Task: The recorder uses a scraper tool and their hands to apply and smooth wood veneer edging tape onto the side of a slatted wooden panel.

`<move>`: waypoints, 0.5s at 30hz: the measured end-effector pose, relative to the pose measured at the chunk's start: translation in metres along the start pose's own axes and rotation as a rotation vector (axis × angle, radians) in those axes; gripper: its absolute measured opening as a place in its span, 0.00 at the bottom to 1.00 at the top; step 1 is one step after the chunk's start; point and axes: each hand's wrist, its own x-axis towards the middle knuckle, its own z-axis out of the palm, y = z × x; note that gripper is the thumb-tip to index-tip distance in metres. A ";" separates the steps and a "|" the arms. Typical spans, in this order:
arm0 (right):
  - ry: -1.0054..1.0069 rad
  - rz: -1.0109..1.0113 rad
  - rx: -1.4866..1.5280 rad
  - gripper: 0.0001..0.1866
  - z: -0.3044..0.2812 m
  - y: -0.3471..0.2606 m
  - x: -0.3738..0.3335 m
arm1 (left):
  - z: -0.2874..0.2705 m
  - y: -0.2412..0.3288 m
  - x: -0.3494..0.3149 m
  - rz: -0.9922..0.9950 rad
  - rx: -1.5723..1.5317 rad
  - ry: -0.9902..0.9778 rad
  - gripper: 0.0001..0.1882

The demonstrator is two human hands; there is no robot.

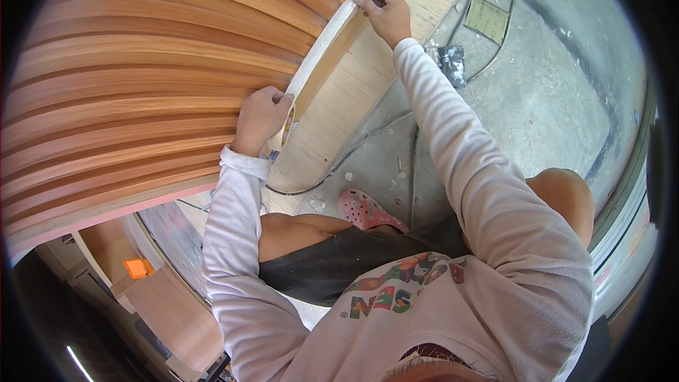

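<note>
A stretch of whitish masking tape (320, 46) runs taut between my hands along the right edge of a fluted wood panel (155, 81). At its far end my right hand (385, 15) pinches the tape by the panel's far corner. My left hand (263, 122), closed, grips the tape roll (278, 139) at the near end. Part of the roll is hidden behind the fingers. Whether the strip is stuck down or only stretched over the edge, I cannot tell.
Pale plywood (346, 92) lies beside the panel's edge. Cables (414, 163), a dark paint-smeared block (451, 65) and a sandpaper sheet (486, 20) lie on the grey floor. A wooden box (106, 244) with an orange object (138, 268) stands at lower left. My pink clog (364, 206) rests below.
</note>
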 end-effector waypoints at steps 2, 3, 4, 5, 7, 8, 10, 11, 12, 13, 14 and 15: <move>0.004 0.010 0.003 0.11 0.001 -0.004 -0.002 | 0.003 -0.016 0.006 0.050 0.043 0.035 0.13; -0.013 0.020 0.009 0.10 -0.001 -0.005 -0.003 | 0.003 -0.013 0.006 0.100 0.082 0.062 0.14; -0.031 0.031 0.015 0.10 -0.001 -0.006 -0.004 | 0.002 -0.010 0.005 0.101 0.083 0.062 0.14; -0.031 0.031 0.015 0.10 -0.001 -0.007 -0.004 | 0.002 -0.008 0.003 0.002 0.032 0.021 0.14; -0.022 0.012 -0.008 0.10 -0.001 -0.006 -0.002 | 0.002 -0.007 0.003 -0.093 -0.018 -0.016 0.14; -0.021 0.009 -0.007 0.10 -0.001 -0.005 -0.002 | 0.005 -0.016 0.008 -0.007 0.031 0.032 0.15; 0.008 0.050 0.026 0.10 0.001 -0.007 -0.002 | 0.006 -0.016 0.009 0.079 0.079 0.080 0.15; 0.009 0.048 0.025 0.10 0.003 -0.008 -0.003 | 0.006 -0.016 0.009 0.043 0.057 0.055 0.15; 0.096 0.005 -0.028 0.09 0.006 -0.011 -0.006 | 0.005 -0.015 0.008 0.004 0.034 0.034 0.15; 0.183 -0.040 -0.081 0.09 0.009 -0.016 -0.009 | 0.005 -0.018 0.009 0.004 0.034 0.036 0.15; 0.182 -0.041 -0.080 0.09 0.011 -0.018 -0.011 | 0.005 -0.022 0.010 0.033 0.055 0.052 0.15; 0.199 -0.129 -0.201 0.09 0.011 -0.017 -0.012 | 0.005 -0.020 0.011 0.064 0.076 0.067 0.15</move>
